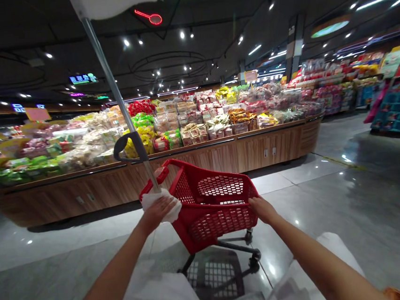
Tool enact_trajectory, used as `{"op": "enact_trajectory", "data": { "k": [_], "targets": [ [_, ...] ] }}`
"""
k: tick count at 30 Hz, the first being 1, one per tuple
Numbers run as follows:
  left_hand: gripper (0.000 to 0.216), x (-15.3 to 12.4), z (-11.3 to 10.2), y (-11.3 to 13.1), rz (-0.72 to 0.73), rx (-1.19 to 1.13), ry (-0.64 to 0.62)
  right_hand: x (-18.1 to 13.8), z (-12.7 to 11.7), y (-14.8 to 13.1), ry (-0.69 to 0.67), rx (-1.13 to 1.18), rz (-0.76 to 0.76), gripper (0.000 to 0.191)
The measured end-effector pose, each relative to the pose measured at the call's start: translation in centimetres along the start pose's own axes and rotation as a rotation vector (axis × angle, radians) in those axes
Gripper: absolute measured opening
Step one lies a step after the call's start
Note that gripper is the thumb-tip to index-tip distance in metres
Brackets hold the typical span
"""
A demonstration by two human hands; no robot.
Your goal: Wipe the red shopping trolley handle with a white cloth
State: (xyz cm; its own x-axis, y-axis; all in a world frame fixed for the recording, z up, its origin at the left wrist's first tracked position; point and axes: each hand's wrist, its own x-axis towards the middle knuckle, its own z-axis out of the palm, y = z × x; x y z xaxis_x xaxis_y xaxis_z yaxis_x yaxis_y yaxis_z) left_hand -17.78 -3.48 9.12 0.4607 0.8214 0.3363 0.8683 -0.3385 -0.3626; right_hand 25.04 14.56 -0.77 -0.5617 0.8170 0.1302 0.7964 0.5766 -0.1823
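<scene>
A small red plastic shopping trolley [222, 199] stands right in front of me on a dark wheeled frame; its basket looks empty. My left hand [158, 211] is closed over a white cloth or tissue [173, 212] at the trolley's near left corner, where a grey metal pole [117, 96] rises up and to the left. A dark grey handle [129, 145] sticks out from that pole. My right hand [262, 209] grips the basket's near right rim, fingers curled over the edge.
A long wooden display island [221, 155] heaped with packaged snacks runs across the view behind the trolley. More shelves [335, 87] and a blue rack [396, 110] stand at the right. Glossy grey floor [349, 197] stretches right and ahead.
</scene>
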Motion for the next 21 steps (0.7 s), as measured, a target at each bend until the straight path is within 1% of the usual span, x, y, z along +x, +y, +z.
{"op": "enact_trajectory", "data": {
  "k": [2,3,5,7,9,11,12,15,17,19,21],
  "targets": [
    [0.043,-2.6,-1.6,-2.4,0.043,-0.021,-0.015,0.4,0.1,1.1,0.02,-0.019,0.004,0.027],
    [0.043,-3.4,-2.0,-3.2,0.019,-0.019,0.0,0.7,0.2,1.4,0.034,-0.033,0.013,0.028],
    [0.044,-4.0,-2.0,-4.0,-0.115,0.004,0.081,1.2,0.5,1.3,0.057,-0.059,0.044,0.031],
    [0.043,-3.2,-1.1,-3.8,-0.272,0.017,0.169,1.8,0.9,-0.1,0.069,-0.069,0.039,0.034],
    [0.041,-1.4,0.0,-2.9,-0.361,0.005,0.192,2.4,1.4,-2.8,0.082,-0.051,-0.019,0.035],
    [0.039,0.6,0.8,-1.5,-0.42,-0.002,0.184,3.1,2.0,-6.5,0.108,0.0,-0.107,0.039],
    [0.038,1.4,0.9,-0.8,-0.447,-0.002,0.181,3.4,2.2,-8.6,0.124,0.036,-0.154,0.045],
    [0.037,3.0,0.8,1.4,-0.491,-0.004,0.182,4.4,2.5,-14.6,0.174,0.186,-0.247,0.061],
    [0.033,3.7,0.4,2.9,-0.495,-0.006,0.178,5.1,2.3,-18.0,0.203,0.318,-0.294,0.069],
    [0.028,4.5,0.1,4.5,-0.493,-0.01,0.178,5.7,1.7,-20.6,0.23,0.48,-0.336,0.07],
    [0.025,5.5,-0.3,6.1,-0.472,-0.037,0.179,5.9,1.0,-21.9,0.265,0.651,-0.307,0.062]
  ]
}}
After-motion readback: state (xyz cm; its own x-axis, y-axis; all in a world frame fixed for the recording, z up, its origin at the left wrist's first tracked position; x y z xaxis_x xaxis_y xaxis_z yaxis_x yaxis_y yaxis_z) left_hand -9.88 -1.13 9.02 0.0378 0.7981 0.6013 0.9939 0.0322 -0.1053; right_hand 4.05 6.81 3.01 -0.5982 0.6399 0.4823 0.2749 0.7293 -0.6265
